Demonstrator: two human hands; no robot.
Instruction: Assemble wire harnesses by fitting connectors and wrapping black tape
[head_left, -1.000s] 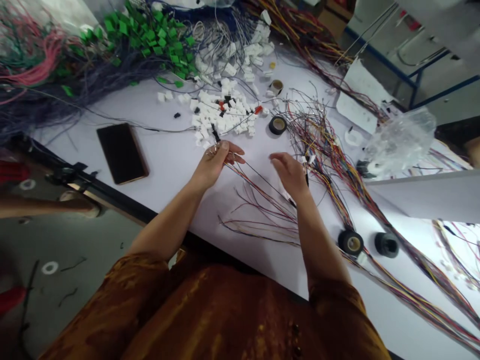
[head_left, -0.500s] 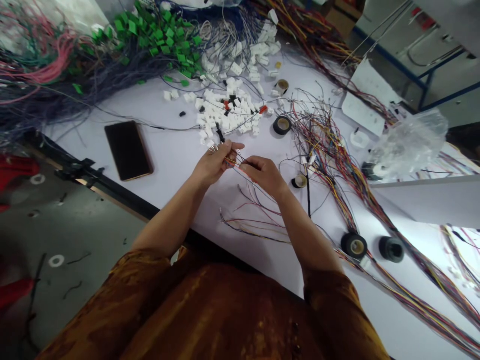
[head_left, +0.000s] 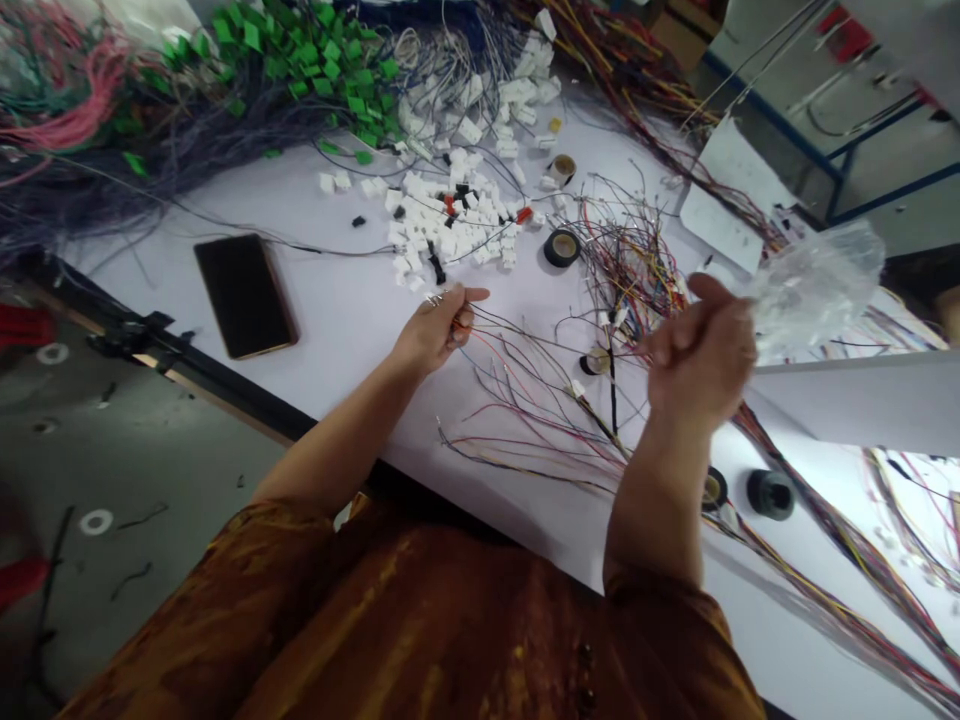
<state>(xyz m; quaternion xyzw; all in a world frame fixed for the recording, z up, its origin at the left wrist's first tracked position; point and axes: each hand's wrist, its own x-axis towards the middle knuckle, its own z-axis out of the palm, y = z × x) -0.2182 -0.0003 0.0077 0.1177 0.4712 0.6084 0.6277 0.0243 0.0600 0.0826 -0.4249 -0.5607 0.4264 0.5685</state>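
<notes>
My left hand is closed around a small bunch of thin wires, above the table just in front of the white connectors. Bare metal wire ends stick out past its fingers. The wires fan out to the right of this hand, and a small white connector sits among them. My right hand is raised well to the right, near a clear plastic bag, smeared by motion. One thin wire runs towards its fingertips; whether they grip it is unclear.
White connectors lie piled ahead, with green connectors behind. A phone lies at left. Tape rolls dot the table. A thick wire bundle crosses the right side. The clear bag lies beside a raised panel.
My right hand has moved away from my left hand, far to the right and up. Wires between them now show stretched out. My left hand stays almost in place, still gripping.
</notes>
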